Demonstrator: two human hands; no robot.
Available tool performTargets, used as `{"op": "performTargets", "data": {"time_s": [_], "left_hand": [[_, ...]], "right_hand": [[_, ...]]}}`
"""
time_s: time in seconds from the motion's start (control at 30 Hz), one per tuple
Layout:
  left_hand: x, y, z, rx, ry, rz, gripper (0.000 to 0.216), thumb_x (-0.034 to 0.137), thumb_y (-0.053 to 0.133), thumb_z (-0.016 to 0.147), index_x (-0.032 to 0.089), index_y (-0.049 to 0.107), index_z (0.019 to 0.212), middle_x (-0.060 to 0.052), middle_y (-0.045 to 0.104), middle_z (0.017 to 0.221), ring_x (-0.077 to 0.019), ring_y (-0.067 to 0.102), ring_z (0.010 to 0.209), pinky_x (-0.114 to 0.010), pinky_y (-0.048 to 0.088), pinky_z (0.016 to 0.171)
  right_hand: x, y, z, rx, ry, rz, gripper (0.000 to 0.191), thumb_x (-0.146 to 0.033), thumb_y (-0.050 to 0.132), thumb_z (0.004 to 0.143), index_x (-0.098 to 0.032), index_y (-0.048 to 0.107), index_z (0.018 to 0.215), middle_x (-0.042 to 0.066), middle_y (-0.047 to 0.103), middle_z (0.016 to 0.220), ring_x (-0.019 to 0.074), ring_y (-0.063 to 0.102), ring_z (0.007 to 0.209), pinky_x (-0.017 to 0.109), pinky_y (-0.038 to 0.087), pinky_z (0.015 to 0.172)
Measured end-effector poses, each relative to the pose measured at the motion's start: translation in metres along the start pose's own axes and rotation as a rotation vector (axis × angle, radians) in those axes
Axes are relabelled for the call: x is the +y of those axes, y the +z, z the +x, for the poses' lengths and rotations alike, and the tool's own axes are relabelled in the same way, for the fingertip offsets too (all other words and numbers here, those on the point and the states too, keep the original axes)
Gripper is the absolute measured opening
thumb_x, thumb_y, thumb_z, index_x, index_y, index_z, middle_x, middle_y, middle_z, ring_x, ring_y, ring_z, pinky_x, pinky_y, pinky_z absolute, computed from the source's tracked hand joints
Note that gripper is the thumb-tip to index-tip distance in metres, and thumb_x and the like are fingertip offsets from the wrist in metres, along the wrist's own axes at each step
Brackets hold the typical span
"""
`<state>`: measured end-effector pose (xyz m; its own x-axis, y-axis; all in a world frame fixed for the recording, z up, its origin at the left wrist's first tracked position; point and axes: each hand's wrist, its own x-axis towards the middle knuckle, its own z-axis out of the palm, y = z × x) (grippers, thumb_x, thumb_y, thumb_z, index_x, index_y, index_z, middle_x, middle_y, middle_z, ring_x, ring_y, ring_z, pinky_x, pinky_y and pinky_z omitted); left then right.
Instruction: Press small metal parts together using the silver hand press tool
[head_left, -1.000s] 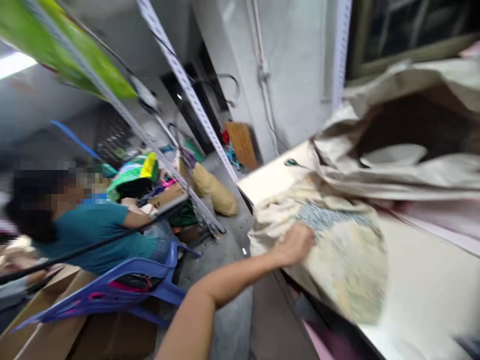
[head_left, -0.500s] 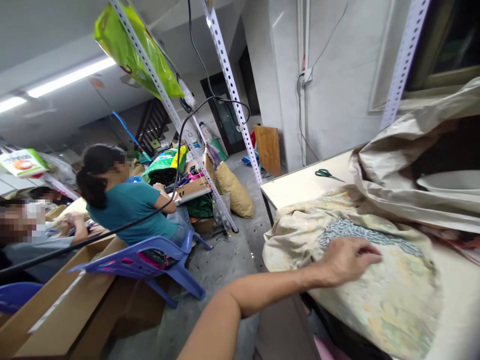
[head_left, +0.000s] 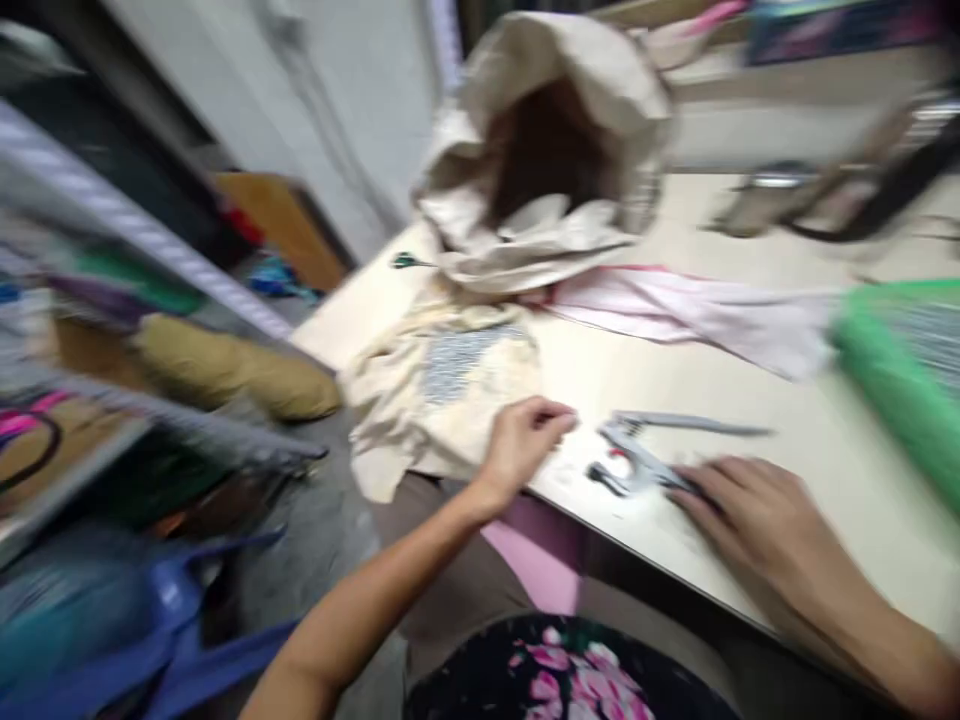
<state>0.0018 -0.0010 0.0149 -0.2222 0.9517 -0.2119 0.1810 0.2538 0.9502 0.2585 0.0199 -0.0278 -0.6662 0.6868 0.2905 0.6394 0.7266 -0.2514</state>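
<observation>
The view is smeared by motion. My left hand point(head_left: 523, 445) rests at the near edge of the pale table point(head_left: 810, 450), fingers curled in a pinch beside a cream patterned cloth point(head_left: 442, 390) that hangs over the table's corner. My right hand point(head_left: 757, 515) lies on the table with its fingers reaching onto a grey metal hand tool point(head_left: 637, 465) with a red spot. A long grey bar point(head_left: 690, 425) lies just beyond the tool. Whether either hand grips anything is blurred.
A big beige sack point(head_left: 547, 160) stands open at the back of the table, with pink cloth point(head_left: 690, 310) in front of it and small scissors point(head_left: 409, 262) to its left. A green roll point(head_left: 900, 370) lies at right. Blue chair point(head_left: 172, 620) and a tan sack point(head_left: 240, 370) are on the floor at left.
The view has swung right and down onto the table. My left hand slid off the cloth to its near edge, and my right hand has come into view at the metal tool.
</observation>
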Motion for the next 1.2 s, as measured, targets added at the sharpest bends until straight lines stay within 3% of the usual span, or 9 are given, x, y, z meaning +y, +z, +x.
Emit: {"op": "performTargets", "data": {"time_s": [0.03, 0.13, 0.33, 0.93, 1.2], "left_hand": [[-0.002, 0.000, 0.006, -0.031, -0.013, 0.020, 0.018, 0.026, 0.067, 0.079, 0.013, 0.074, 0.087, -0.006, 0.074, 0.084, -0.0122, 0.063, 0.068, -0.021, 0.049, 0.064], [-0.009, 0.008, 0.018, -0.114, -0.057, 0.048, 0.024, 0.034, 0.070, 0.075, 0.013, 0.074, 0.085, -0.004, 0.072, 0.077, -0.0116, 0.060, 0.063, -0.021, 0.046, 0.060], [-0.008, 0.028, 0.010, -0.199, -0.128, 0.168, 0.026, 0.038, 0.072, 0.072, 0.013, 0.074, 0.078, -0.004, 0.072, 0.073, -0.0132, 0.061, 0.066, -0.021, 0.043, 0.061], [-0.003, 0.037, -0.008, -0.211, -0.224, 0.337, 0.031, 0.043, 0.071, 0.064, 0.013, 0.072, 0.070, -0.005, 0.071, 0.067, -0.0149, 0.059, 0.062, -0.023, 0.042, 0.060], [0.001, 0.032, -0.003, -0.330, -0.213, 0.525, 0.029, 0.041, 0.066, 0.071, 0.013, 0.073, 0.072, -0.001, 0.067, 0.061, -0.0121, 0.055, 0.057, -0.021, 0.035, 0.053]], "right_hand": [[0.003, -0.002, -0.003, -0.069, 0.023, 0.011, 0.025, -0.036, 0.045, 0.099, -0.019, 0.063, 0.100, 0.013, 0.063, 0.092, 0.0255, 0.056, 0.087, 0.040, 0.040, 0.081], [0.012, -0.003, 0.003, -0.096, 0.051, -0.004, 0.024, -0.028, 0.042, 0.100, -0.017, 0.062, 0.092, 0.008, 0.061, 0.085, 0.0219, 0.053, 0.082, 0.037, 0.035, 0.079], [0.009, -0.007, 0.007, -0.019, -0.060, -0.056, 0.023, -0.019, 0.041, 0.100, -0.016, 0.062, 0.090, 0.004, 0.060, 0.080, 0.0187, 0.048, 0.077, 0.035, 0.029, 0.078], [0.016, -0.004, 0.004, 0.076, -0.121, -0.072, 0.021, -0.016, 0.045, 0.098, -0.016, 0.061, 0.083, 0.003, 0.058, 0.075, 0.0191, 0.044, 0.076, 0.034, 0.025, 0.072], [0.016, -0.003, 0.007, 0.003, -0.096, -0.047, 0.026, -0.019, 0.040, 0.100, -0.018, 0.061, 0.084, 0.003, 0.058, 0.077, 0.0190, 0.042, 0.077, 0.035, 0.023, 0.071]]}}
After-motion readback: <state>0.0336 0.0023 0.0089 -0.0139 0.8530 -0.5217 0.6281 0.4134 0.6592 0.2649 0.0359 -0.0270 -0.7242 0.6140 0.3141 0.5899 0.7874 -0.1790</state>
